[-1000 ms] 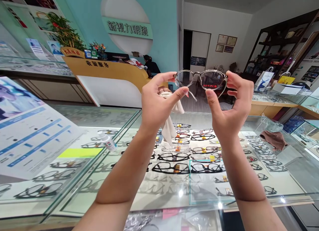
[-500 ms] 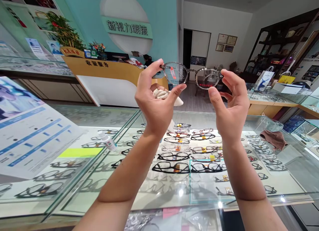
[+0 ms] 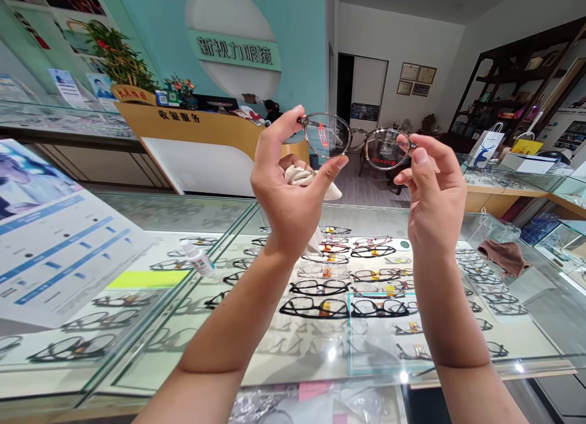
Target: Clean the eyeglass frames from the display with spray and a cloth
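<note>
A pair of round eyeglasses (image 3: 358,132) is held up in the air above the glass counter, between my two hands. My left hand (image 3: 289,189) grips the left end, index finger at the hinge and thumb below the rim; a pale cloth (image 3: 304,178) is tucked in its other fingers. At the other end, my right hand (image 3: 436,189) pinches the frame near the hinge between thumb and index finger. One lens carries a small red-and-white sticker and the other has red lettering. Part of the cloth is hidden behind my left hand.
Beneath my arms, the glass display case (image 3: 315,351) holds several rows of eyeglass frames. A white spray bottle (image 3: 198,259) stands on the left glass, beside a printed card (image 3: 64,241). A brown cloth (image 3: 503,257) lies at the right. Farther back is a service desk (image 3: 196,131).
The eyeglasses have shifted slightly right and now tilt lower at the right end. My right thumb has moved up from the lower rim to the hinge area.
</note>
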The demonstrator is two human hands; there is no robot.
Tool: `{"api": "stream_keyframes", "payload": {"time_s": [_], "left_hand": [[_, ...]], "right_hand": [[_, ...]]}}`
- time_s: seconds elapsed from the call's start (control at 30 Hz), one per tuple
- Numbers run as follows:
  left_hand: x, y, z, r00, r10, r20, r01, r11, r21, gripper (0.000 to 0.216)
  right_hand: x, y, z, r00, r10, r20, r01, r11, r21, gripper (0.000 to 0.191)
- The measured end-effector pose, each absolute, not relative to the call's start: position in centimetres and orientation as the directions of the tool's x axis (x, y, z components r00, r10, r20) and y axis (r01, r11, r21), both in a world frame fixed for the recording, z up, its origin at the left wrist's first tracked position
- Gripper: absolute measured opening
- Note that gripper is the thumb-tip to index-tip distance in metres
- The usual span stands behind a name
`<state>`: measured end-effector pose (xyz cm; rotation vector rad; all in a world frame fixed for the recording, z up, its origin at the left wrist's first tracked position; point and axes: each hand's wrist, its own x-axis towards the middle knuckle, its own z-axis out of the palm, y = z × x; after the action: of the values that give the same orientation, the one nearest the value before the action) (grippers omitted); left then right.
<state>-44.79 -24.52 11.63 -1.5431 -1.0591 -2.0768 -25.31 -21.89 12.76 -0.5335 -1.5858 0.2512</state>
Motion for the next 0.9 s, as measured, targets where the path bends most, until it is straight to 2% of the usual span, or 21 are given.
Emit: {"api": "stream_keyframes", "payload": {"time_s": [0.17,0.3,0.37,0.57,0.73,0.9], "left_hand": [[-44.5,-24.9,11.8,-0.34,0.203,0.918,0.543,-0.754,0.368,0.066],[-44.6,-24.5,11.6,-0.323,0.199,0.925,0.501,-0.794,0.346,0.068],[-44.6,-24.4,11.6,-0.325,0.22,0.92,0.478,-0.801,0.36,0.064],[-43.8,-25.2,12.1,-0.331,0.339,0.881,0.376,-0.808,0.453,0.06],[-43.2,-26.0,12.6,-0.359,0.441,0.823,0.261,-0.799,0.542,0.065],[-42.8,-27.0,13.1,-0.387,0.525,0.758,0.194,-0.757,0.623,0.062]], "right_hand": [[-25.2,-21.7,12.9,0.012,0.497,0.868,0.022,0.867,-0.497,0.037],[-25.2,-21.7,13.0,-0.052,0.52,0.852,-0.201,0.831,-0.519,0.035],[-25.2,-21.6,12.9,-0.073,0.523,0.849,-0.239,0.818,-0.524,0.036],[-24.9,-20.7,12.7,-0.096,0.468,0.879,-0.213,0.853,-0.477,0.032],[-24.8,-20.6,12.7,-0.075,0.465,0.882,-0.26,0.845,-0.468,0.025],[-24.7,-20.9,12.6,-0.029,0.476,0.879,-0.078,0.876,-0.476,0.033]]}}
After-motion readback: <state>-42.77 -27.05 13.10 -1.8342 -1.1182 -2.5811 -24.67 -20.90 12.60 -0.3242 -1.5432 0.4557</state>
